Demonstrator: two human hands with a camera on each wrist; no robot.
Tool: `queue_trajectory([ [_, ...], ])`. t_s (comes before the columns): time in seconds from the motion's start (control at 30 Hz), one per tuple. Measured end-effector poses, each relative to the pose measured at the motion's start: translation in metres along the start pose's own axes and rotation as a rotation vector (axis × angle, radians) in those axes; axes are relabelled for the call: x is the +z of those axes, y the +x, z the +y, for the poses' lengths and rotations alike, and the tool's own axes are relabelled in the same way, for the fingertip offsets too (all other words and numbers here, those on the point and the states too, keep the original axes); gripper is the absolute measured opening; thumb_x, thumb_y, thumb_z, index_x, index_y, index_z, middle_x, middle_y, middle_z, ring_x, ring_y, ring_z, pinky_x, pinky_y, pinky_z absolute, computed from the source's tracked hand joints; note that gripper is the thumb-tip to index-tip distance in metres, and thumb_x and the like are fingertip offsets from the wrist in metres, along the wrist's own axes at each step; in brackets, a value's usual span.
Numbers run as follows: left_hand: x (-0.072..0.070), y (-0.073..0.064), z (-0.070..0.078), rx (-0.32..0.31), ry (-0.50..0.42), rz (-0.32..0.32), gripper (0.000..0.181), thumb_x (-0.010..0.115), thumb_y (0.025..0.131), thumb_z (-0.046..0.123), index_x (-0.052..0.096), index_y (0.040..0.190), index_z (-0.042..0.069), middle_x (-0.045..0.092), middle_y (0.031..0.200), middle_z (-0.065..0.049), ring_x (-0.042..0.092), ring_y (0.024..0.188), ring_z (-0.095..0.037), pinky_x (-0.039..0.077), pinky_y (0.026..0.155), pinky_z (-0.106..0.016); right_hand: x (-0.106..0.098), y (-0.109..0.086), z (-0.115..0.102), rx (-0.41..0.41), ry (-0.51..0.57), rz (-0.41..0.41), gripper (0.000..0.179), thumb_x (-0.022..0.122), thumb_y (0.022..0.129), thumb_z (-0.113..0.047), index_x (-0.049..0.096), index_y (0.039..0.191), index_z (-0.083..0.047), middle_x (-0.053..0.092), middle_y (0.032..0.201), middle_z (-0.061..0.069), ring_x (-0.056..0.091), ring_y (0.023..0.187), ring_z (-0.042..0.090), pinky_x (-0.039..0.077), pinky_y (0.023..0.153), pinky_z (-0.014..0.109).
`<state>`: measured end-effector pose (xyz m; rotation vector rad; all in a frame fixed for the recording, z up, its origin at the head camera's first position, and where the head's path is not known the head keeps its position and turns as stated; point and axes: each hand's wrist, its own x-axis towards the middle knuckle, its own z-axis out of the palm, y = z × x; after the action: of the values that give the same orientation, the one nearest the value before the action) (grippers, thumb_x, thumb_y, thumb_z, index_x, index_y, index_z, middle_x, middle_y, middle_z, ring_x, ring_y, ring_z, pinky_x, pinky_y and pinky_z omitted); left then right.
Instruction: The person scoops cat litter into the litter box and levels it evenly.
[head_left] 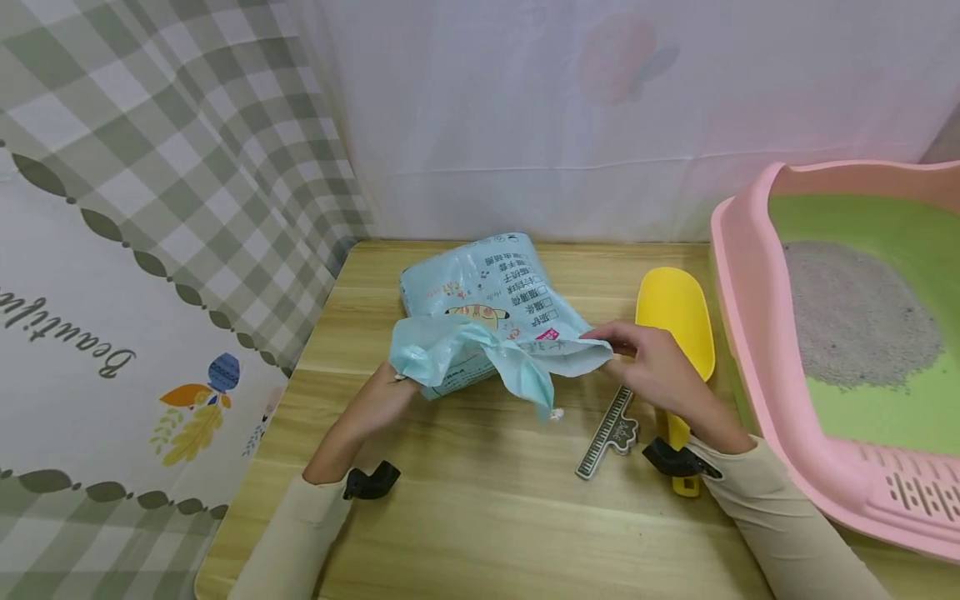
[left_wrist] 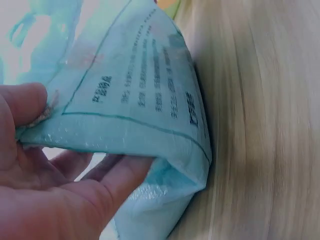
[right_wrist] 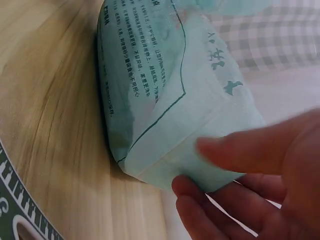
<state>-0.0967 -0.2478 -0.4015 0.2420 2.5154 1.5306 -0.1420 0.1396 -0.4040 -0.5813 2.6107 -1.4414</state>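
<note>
A light blue printed plastic bag (head_left: 487, 283) lies on the wooden table, its crumpled open end toward me. At the bag's left corner my left hand (head_left: 381, 404) pinches the edge; the left wrist view has the thumb over the film and the fingers under it (left_wrist: 115, 182). With thumb and fingers either side of the other corner, my right hand (head_left: 660, 375) holds the bag's right edge. Just below that hand lies a dark clip (head_left: 609, 433) with a piano-key pattern. What fills the bag is hidden.
A yellow scoop (head_left: 675, 312) lies right of the bag, partly behind my right wrist. Beyond it stands a pink-rimmed litter box (head_left: 738, 275) with grey litter (head_left: 855, 317) on its green floor. Checked cloth (head_left: 217, 125) hangs at the left, pale cloth (head_left: 487, 108) behind the table.
</note>
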Motion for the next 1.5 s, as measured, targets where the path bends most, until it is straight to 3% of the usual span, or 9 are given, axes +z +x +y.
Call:
queue_trajectory([
  [0.2, 0.002, 0.0, 0.002, -0.037, -0.029, 0.002, 0.046, 0.048, 0.115, 0.015, 0.048, 0.156, -0.007, 0.054, 0.155, -0.02, 0.048, 0.139, -0.031, 0.034, 0.119, -0.053, 0.002, 0.011, 0.002, -0.031, -0.169, 0.091, 0.022, 0.066, 0.111, -0.018, 0.069, 0.092, -0.009, 0.052, 0.071, 0.001, 0.049, 0.068, 0.021, 0.038, 0.067, 0.037],
  [0.4, 0.008, 0.007, 0.003, -0.127, -0.067, 0.08, 0.023, 0.055, 0.114, 0.018, 0.068, 0.105, 0.001, 0.062, 0.106, -0.007, 0.055, 0.105, -0.023, 0.044, 0.096, -0.039, -0.003, 0.027, -0.001, 0.017, -0.229, 0.078, 0.036, 0.056, 0.116, -0.025, 0.054, 0.082, -0.013, 0.037, 0.069, 0.0, 0.041, 0.063, 0.021, 0.034, 0.065, 0.038],
  [0.53, 0.01, 0.012, 0.002, -0.163, -0.042, 0.14, 0.031, 0.058, 0.115, 0.024, 0.074, 0.116, -0.002, 0.07, 0.117, -0.009, 0.059, 0.113, -0.021, 0.046, 0.103, -0.04, 0.0, 0.042, 0.008, 0.009, -0.208, 0.104, 0.039, 0.057, 0.115, -0.028, 0.053, 0.079, -0.015, 0.037, 0.068, 0.001, 0.041, 0.062, 0.022, 0.033, 0.064, 0.038],
  [0.77, 0.014, 0.017, 0.006, -0.117, 0.231, 0.247, 0.035, 0.067, 0.111, 0.028, 0.063, 0.086, 0.004, 0.059, 0.077, -0.006, 0.058, 0.073, -0.023, 0.049, 0.068, -0.037, 0.004, 0.057, -0.002, -0.001, -0.27, 0.121, 0.039, 0.062, 0.112, -0.02, 0.053, 0.075, -0.013, 0.039, 0.065, 0.001, 0.043, 0.063, 0.024, 0.034, 0.065, 0.039],
  [1.03, 0.022, 0.019, 0.01, -0.068, 0.585, 0.423, 0.063, 0.082, 0.098, 0.031, 0.046, 0.139, 0.0, 0.05, 0.06, -0.005, 0.046, 0.05, -0.021, 0.037, 0.045, -0.037, 0.007, 0.06, -0.004, -0.01, -0.255, 0.134, 0.005, 0.062, 0.106, -0.006, 0.063, 0.11, -0.009, 0.047, 0.057, -0.001, 0.041, 0.053, 0.018, 0.033, 0.056, 0.035],
  [1.17, 0.027, 0.018, 0.008, 0.061, 0.81, 0.522, 0.075, 0.093, 0.09, 0.037, 0.047, 0.139, 0.003, 0.051, 0.068, -0.007, 0.047, 0.049, -0.023, 0.037, 0.04, -0.038, 0.009, 0.057, -0.004, -0.089, -0.265, 0.113, 0.03, 0.051, 0.103, 0.005, 0.076, 0.098, -0.011, 0.055, 0.063, 0.0, 0.039, 0.054, 0.018, 0.033, 0.056, 0.035],
  [1.27, 0.029, 0.02, 0.004, 0.271, 0.961, 0.535, 0.067, 0.097, 0.086, 0.028, 0.055, 0.132, 0.005, 0.058, 0.095, -0.018, 0.057, 0.07, -0.033, 0.047, 0.051, -0.041, 0.009, 0.054, -0.007, -0.096, -0.268, 0.089, 0.04, 0.047, 0.101, 0.007, 0.083, 0.093, -0.01, 0.068, 0.074, 0.002, 0.04, 0.057, 0.018, 0.035, 0.058, 0.034],
  [1.4, 0.031, 0.026, 0.001, 0.649, 1.078, 0.436, 0.019, 0.078, 0.099, -0.001, 0.067, 0.113, 0.006, 0.06, 0.114, -0.023, 0.059, 0.095, -0.041, 0.052, 0.07, -0.047, 0.007, 0.051, -0.009, -0.046, -0.269, 0.011, 0.037, 0.049, 0.097, 0.001, 0.085, 0.102, -0.007, 0.06, 0.065, 0.002, 0.04, 0.054, 0.017, 0.034, 0.056, 0.032],
  [1.5, 0.031, 0.029, 0.001, 0.818, 1.102, 0.361, 0.022, 0.057, 0.105, -0.013, 0.069, 0.107, 0.005, 0.063, 0.113, -0.019, 0.062, 0.098, -0.039, 0.053, 0.073, -0.046, 0.006, 0.049, -0.01, -0.039, -0.289, -0.051, 0.032, 0.06, 0.091, -0.003, 0.085, 0.111, -0.004, 0.065, 0.071, 0.005, 0.05, 0.063, 0.022, 0.038, 0.061, 0.034],
])
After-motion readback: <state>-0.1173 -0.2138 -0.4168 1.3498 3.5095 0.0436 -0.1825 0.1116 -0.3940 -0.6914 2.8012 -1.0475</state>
